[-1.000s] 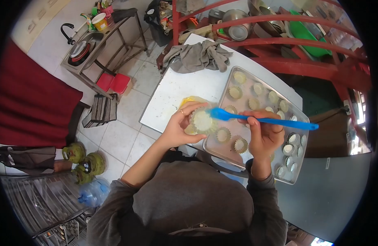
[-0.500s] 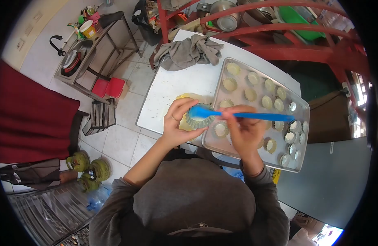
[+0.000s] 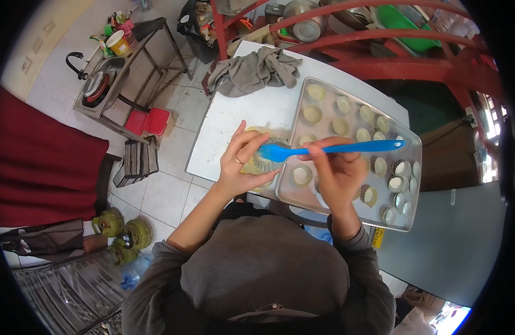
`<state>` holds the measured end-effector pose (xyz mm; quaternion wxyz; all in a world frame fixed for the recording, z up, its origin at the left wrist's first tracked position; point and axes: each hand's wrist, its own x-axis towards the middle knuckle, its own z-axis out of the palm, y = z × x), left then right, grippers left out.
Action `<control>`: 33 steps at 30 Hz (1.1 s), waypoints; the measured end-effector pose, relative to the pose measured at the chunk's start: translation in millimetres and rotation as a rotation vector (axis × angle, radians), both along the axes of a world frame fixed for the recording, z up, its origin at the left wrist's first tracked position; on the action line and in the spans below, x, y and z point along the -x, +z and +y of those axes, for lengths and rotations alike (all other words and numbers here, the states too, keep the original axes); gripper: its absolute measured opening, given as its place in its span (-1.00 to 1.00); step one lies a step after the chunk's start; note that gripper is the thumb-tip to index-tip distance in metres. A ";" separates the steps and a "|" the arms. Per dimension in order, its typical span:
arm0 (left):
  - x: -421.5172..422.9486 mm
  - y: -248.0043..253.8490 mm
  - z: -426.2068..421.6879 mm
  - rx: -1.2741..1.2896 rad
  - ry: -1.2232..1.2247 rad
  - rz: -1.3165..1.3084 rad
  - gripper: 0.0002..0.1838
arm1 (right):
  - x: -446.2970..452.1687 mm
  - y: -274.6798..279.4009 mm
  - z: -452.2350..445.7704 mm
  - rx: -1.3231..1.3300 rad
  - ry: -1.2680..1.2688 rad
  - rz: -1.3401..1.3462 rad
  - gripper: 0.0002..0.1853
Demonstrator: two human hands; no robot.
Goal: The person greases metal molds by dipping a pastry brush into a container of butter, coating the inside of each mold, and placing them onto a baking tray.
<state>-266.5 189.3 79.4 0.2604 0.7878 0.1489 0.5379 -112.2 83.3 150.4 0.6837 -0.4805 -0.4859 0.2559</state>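
My left hand (image 3: 241, 159) grips a fluted metal tart tin (image 3: 266, 165) by its rim, between thumb and fingers, with the index finger raised. In my right hand (image 3: 338, 170) is a blue pastry brush (image 3: 366, 146), held by its handle. Its blue head lies at the inside of the tin and hides part of it. Beneath the tin and left hand, a yellowish smeared sheet or wrapper (image 3: 251, 167) shows on the table. Just right of the tin, a metal baking tray (image 3: 355, 92) carries several more fluted tins (image 3: 311, 114), some partly hidden by my right hand.
A crumpled grey cloth (image 3: 254, 71) lies at the far end of the white table (image 3: 229, 120). Beyond stands a red rack (image 3: 402, 67) with bowls and a green basin (image 3: 405, 28). A sink (image 3: 115, 70) is at the far left, gas cylinders (image 3: 136, 233) nearer.
The brush handle has tilted, its far end rising in view, and the right hand has shifted slightly. My left index finger has lifted off the tin.
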 end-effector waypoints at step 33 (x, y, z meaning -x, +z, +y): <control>-5.7 9.2 13.2 -0.183 -0.072 0.151 -0.20 | -15.7 4.1 3.9 0.102 0.040 -0.394 -0.90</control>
